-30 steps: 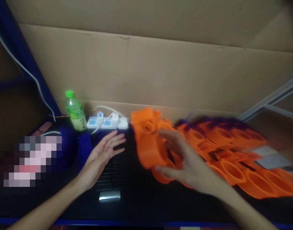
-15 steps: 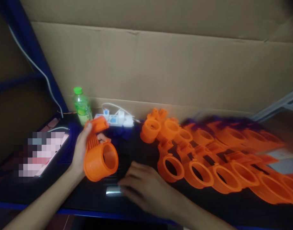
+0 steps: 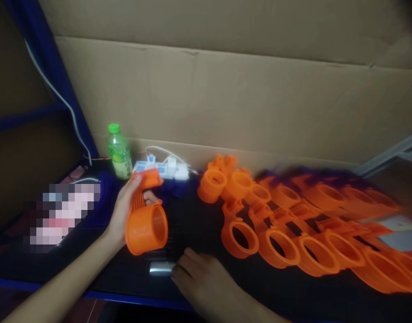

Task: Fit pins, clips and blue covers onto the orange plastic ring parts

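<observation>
My left hand (image 3: 123, 208) is closed around an orange plastic ring part (image 3: 146, 229), gripping its ribbed bracket above the table. The part's short round tube hangs below my fingers, its opening facing right. Low over the table, my right hand (image 3: 202, 280) has curled fingers at the right end of a flat silver metal strip (image 3: 160, 268). That end of the strip is hidden by the fingers, and the hand is slightly blurred. Right of both hands lie several like orange ring parts (image 3: 239, 237) in rows.
A green-capped bottle (image 3: 119, 154) and a white power strip (image 3: 179, 170) with plugs stand along the cardboard wall (image 3: 219, 98). At left lies a pixelated, lit screen (image 3: 63, 220) with a white cable. The table's blue front edge (image 3: 101, 297) runs below my hands.
My right hand has drawn down and closer round the end of the metal strip, its fingers more curled. My left hand and its orange part have shifted slightly right in view.
</observation>
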`<action>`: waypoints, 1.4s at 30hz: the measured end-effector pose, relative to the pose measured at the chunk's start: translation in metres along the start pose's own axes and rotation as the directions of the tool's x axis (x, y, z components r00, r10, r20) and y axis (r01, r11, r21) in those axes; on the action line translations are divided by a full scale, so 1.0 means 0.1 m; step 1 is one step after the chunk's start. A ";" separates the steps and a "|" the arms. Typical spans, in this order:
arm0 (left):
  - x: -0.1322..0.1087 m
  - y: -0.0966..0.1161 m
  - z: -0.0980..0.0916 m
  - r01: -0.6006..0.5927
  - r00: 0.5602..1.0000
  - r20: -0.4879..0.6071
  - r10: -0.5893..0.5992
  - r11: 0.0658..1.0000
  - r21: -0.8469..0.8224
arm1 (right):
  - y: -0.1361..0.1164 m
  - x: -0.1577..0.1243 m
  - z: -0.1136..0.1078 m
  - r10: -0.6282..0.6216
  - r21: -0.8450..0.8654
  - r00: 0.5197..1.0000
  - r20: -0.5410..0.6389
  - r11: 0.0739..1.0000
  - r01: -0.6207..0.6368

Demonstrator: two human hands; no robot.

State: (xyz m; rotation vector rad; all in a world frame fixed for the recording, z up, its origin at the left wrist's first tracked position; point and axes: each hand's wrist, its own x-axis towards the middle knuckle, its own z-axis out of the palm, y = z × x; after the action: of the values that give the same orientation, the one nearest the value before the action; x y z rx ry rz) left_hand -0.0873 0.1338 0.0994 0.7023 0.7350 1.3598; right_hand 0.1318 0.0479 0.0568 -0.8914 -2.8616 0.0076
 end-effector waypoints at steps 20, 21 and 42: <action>0.00 -0.06 0.01 0.018 1.000 0.002 -0.018 0.997 0.072 | 0.10 -0.15 -0.06 0.148 0.114 0.988 -0.037 0.983 -0.143; 0.00 -0.06 0.02 0.019 1.000 0.003 -0.020 0.997 0.079 | 0.10 -0.13 -0.05 0.144 0.103 0.989 -0.040 0.985 -0.139; -0.01 -0.10 0.04 0.022 0.998 0.052 -0.028 0.992 0.127 | 0.34 0.03 -0.71 0.601 0.634 0.798 -0.048 0.636 -0.441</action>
State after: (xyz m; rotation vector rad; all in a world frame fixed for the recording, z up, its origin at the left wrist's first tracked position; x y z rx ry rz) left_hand -0.0785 0.1320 0.0939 0.8238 0.7891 1.2749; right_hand 0.1585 0.0752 0.1255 -1.3960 -2.0288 0.7584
